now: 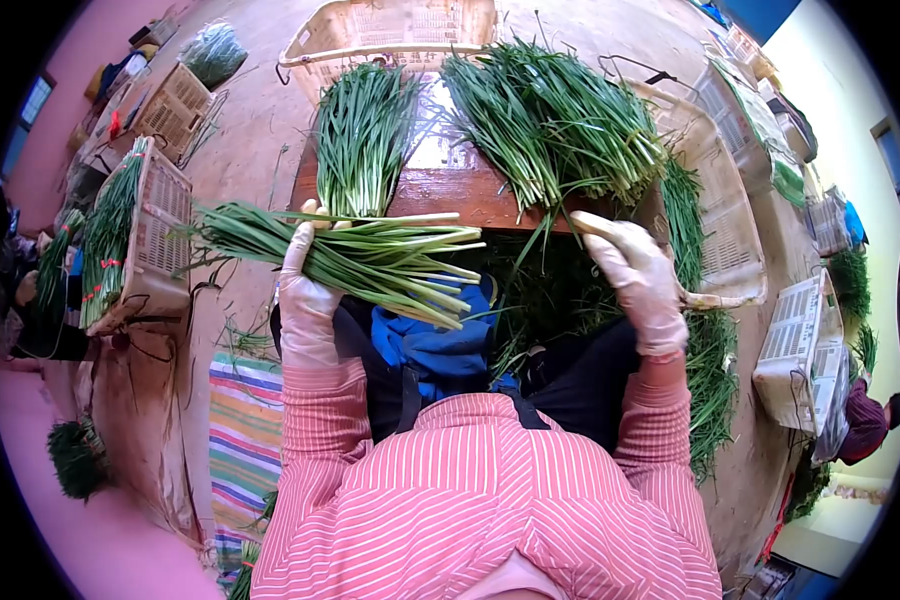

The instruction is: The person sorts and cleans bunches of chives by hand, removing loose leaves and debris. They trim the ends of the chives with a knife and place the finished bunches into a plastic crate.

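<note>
The bunch of garlic chives [395, 262] lies across my left hand [308, 305], just off the near edge of the wooden tabletop [440, 200], pale stem ends to the right, leaves to the left. My gloved left fingers are curled around it. My gloved right hand [638, 285] is apart from it on the right, fingers partly bent and close together; I cannot tell whether they pinch anything. Farther off on the tabletop are a smaller pile [362, 145] on the left and a larger pile [575, 120] on the right. Beyond stands a plastic basket [390, 62]; a striped mat [242, 420] lies near left.
</note>
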Available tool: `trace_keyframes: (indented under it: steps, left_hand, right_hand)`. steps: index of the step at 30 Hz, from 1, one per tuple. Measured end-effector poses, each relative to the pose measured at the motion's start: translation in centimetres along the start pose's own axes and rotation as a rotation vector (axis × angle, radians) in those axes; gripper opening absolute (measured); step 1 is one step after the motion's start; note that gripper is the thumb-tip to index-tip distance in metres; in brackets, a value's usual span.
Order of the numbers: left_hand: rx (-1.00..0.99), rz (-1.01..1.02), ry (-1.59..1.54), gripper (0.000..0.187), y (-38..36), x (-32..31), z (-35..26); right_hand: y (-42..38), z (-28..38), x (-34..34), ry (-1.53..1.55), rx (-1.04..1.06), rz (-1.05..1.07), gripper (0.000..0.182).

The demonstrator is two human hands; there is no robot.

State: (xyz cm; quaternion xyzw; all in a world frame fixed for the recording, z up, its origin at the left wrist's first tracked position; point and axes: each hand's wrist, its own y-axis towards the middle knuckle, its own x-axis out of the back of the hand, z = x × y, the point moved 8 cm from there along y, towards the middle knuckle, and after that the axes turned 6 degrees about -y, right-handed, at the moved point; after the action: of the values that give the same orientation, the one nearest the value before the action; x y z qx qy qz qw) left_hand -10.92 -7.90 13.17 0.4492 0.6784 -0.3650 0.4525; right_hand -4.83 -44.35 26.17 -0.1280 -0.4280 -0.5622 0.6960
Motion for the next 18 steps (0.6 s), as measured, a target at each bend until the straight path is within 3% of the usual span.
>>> trace_keyframes:
  steps: [3,5,7,9,12,13,15,16,17,18]
  left_hand:
    - [0.084,0.048,-0.002,0.038,0.1,-1.1,2.5]
    - [0.181,0.072,-0.104,0.032,0.1,-1.5,3.8]
    - [0.273,0.096,-0.161,0.036,-0.6,-3.4,5.0]
    - [0.338,0.093,-0.245,0.038,-0.4,-3.4,5.3]
    - [0.231,0.131,-0.192,0.036,-0.3,-2.8,4.7]
    - [0.233,0.124,-0.193,0.036,-0.2,-2.6,4.8]
    - [0.203,0.046,-0.165,0.035,0.3,-1.9,4.8]
    - [0.234,0.077,-0.206,0.035,0.6,-1.7,5.2]
    - [0.233,0.076,-0.207,0.035,0.8,-1.5,5.2]
    - [0.278,0.168,-0.228,0.036,0.9,-2.1,5.4]
  right_hand:
    - [2.0,5.6,-3.7,0.021,0.201,0.103,0.037]
    - [2.9,6.9,-6.5,0.129,0.214,0.194,0.032]
    - [2.8,4.5,-11.1,0.463,-0.094,0.512,0.026]
    - [2.6,4.2,-12.1,0.507,-0.09,0.514,0.022]
    - [1.7,4.4,-12.6,0.415,-0.059,0.614,0.023]
    - [1.8,3.0,-13.8,0.54,-0.039,0.573,0.042]
    - [1.5,5.0,-12.7,0.401,0.112,0.58,0.071]
    - [0.9,5.5,-13.2,0.369,0.133,0.705,0.089]
    - [0.5,5.5,-13.6,0.26,0.153,0.739,0.079]
    - [0.3,4.9,-14.2,0.371,0.1,0.765,0.072]
